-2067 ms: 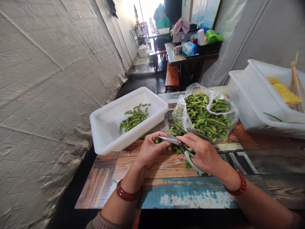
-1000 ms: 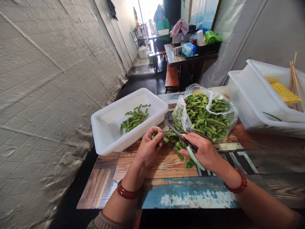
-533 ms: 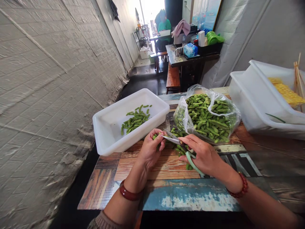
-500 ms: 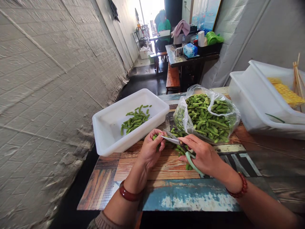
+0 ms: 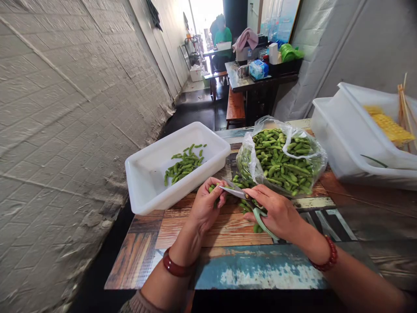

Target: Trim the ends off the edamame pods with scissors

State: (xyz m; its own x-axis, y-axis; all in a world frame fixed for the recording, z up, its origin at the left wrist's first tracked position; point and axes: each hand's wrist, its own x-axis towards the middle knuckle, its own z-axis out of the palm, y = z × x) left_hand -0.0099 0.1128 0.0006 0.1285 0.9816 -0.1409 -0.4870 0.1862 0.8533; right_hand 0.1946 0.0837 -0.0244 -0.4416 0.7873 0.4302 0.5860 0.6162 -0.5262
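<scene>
My left hand (image 5: 208,201) is closed on green edamame pods (image 5: 211,188), mostly covered by my fingers. In my right hand (image 5: 276,208) is a pair of scissors (image 5: 259,216) with pale green handles, its blades pointing left and touching or nearly touching the tips of my left fingers. Loose pods (image 5: 257,228) lie on the table beneath and behind the scissors. Behind my right hand stands an open clear plastic bag (image 5: 253,161) full of pods (image 5: 276,156). To the left, a white plastic tub (image 5: 143,204) holds a small heap of pods (image 5: 184,167).
White tubs (image 5: 342,143) with yellow pieces (image 5: 387,124) and sticks (image 5: 403,106) stand at the right. The patchwork wooden table (image 5: 260,265) ends near my forearms. A brick-patterned wall (image 5: 65,130) runs along the left. Farther back are a bench (image 5: 236,106), another table (image 5: 233,74) and a seated person in green (image 5: 223,37).
The scissor blades have drawn slightly closer together at my left fingertips. Both hands stay in nearly the same place; the whole view has shifted a little.
</scene>
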